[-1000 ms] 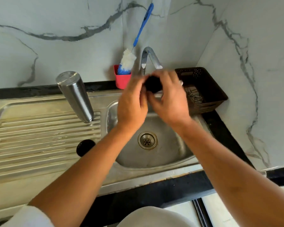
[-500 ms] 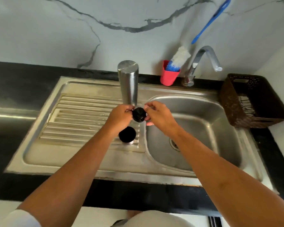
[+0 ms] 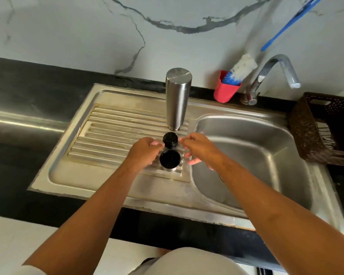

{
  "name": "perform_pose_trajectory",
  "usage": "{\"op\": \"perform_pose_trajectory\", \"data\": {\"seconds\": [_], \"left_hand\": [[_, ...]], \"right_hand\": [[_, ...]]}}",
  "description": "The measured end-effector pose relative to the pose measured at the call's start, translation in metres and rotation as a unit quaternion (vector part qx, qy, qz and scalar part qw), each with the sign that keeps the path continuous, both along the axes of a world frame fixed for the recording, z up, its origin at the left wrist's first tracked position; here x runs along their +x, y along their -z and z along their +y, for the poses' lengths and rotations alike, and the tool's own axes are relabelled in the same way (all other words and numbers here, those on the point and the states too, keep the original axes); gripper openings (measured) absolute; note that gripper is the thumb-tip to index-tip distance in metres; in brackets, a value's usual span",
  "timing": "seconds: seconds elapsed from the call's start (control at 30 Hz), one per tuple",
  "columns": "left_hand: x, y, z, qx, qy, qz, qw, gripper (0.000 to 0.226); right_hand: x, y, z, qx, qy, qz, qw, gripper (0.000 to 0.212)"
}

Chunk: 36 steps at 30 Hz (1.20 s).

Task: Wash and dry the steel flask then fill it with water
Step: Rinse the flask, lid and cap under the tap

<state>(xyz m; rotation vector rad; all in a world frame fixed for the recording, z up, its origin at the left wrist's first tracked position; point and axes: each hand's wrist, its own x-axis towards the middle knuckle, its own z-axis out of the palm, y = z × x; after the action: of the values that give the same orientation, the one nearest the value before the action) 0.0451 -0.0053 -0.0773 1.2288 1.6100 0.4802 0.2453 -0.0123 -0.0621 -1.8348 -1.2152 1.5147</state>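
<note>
Here, the flask stands upside down on the drainboard, left of the basin. Just in front of it sits a black stopper, then a black cap. Your left hand and right hand flank the stopper, fingers loose, grasping nothing. Behind the basin are the tap and a red cup.

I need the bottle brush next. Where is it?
The bottle brush stands in the red cup at the back wall, between the steel flask and the tap.
</note>
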Motion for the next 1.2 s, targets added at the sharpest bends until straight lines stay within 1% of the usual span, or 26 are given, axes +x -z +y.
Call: {"op": "perform_pose_trajectory", "data": {"seconds": [0.07, 0.13, 0.2, 0.23, 0.33, 0.4, 0.43, 0.47, 0.53, 0.6, 0.67, 0.73, 0.83, 0.97, 1.0, 1.03, 1.07, 1.13, 1.2], "left_hand": [[0.003, 0.001, -0.008, -0.044, 0.018, -0.010, 0.999, 0.005], [0.011, 0.002, -0.011, -0.061, 0.026, -0.012, 0.998, 0.005], [0.023, 0.000, -0.012, -0.058, 0.023, -0.014, 0.998, 0.002], [0.030, -0.002, -0.011, -0.053, 0.024, -0.018, 0.998, 0.003], [0.066, -0.009, -0.004, -0.030, 0.042, -0.033, 0.998, 0.006], [0.096, -0.012, 0.005, -0.010, 0.048, -0.040, 0.998, 0.004], [0.114, -0.014, 0.011, -0.006, 0.052, -0.043, 0.998, 0.003], [0.135, -0.016, 0.017, -0.005, 0.060, -0.046, 0.997, 0.003], [0.165, -0.018, 0.026, -0.012, 0.077, -0.059, 0.995, 0.004], [0.200, -0.018, 0.035, -0.021, 0.102, -0.069, 0.992, 0.008], [0.233, -0.018, 0.043, -0.021, 0.121, -0.074, 0.990, 0.013], [0.263, -0.018, 0.053, -0.015, 0.124, -0.087, 0.988, 0.016], [0.304, -0.019, 0.073, 0.019, 0.101, -0.111, 0.988, 0.006], [0.343, -0.018, 0.110, 0.152, 0.049, -0.107, 0.981, 0.024], [0.350, -0.014, 0.121, 0.174, 0.048, -0.103, 0.978, 0.022], [0.356, -0.008, 0.132, 0.189, 0.050, -0.091, 0.977, 0.014], [0.359, -0.007, 0.139, 0.197, 0.048, -0.081, 0.976, 0.009], [0.362, -0.006, 0.148, 0.192, 0.027, -0.089, 0.977, 0.017], [0.361, -0.005, 0.147, 0.159, -0.020, -0.145, 0.976, 0.019]], "right_hand": [[0.003, 0.004, -0.006, -0.052, -0.061, 0.014, 0.997, 0.035], [0.006, 0.005, -0.010, -0.068, -0.095, 0.030, 0.993, 0.029], [0.016, 0.004, -0.012, -0.046, -0.111, 0.025, 0.992, 0.027], [0.023, 0.002, -0.013, -0.032, -0.119, 0.022, 0.992, 0.028], [0.059, -0.008, -0.020, 0.018, -0.118, 0.007, 0.993, 0.045], [0.084, -0.011, -0.027, 0.082, -0.101, -0.031, 0.991, 0.058], [0.099, -0.012, -0.031, 0.119, -0.093, -0.057, 0.987, 0.060], [0.115, -0.011, -0.034, 0.149, -0.085, -0.086, 0.981, 0.057], [0.139, -0.007, -0.036, 0.180, -0.088, -0.158, 0.967, 0.047], [0.166, -0.005, -0.036, 0.189, -0.074, -0.234, 0.951, 0.035], [0.193, -0.001, -0.032, 0.195, -0.031, -0.269, 0.943, 0.026], [0.216, 0.003, -0.027, 0.198, 0.013, -0.277, 0.940, 0.024], [0.245, 0.006, -0.019, 0.191, 0.051, -0.285, 0.938, 0.023], [0.268, 0.011, -0.007, 0.202, 0.079, -0.248, 0.944, 0.025], [0.271, 0.014, -0.003, 0.200, 0.080, -0.238, 0.947, 0.025], [0.274, 0.016, 0.000, 0.200, 0.078, -0.229, 0.949, 0.026], [0.274, 0.017, 0.004, 0.201, 0.077, -0.221, 0.951, 0.026], [0.276, 0.022, 0.012, 0.206, 0.081, -0.209, 0.953, 0.028], [0.275, 0.026, 0.018, 0.209, 0.088, -0.200, 0.953, 0.028]]}}
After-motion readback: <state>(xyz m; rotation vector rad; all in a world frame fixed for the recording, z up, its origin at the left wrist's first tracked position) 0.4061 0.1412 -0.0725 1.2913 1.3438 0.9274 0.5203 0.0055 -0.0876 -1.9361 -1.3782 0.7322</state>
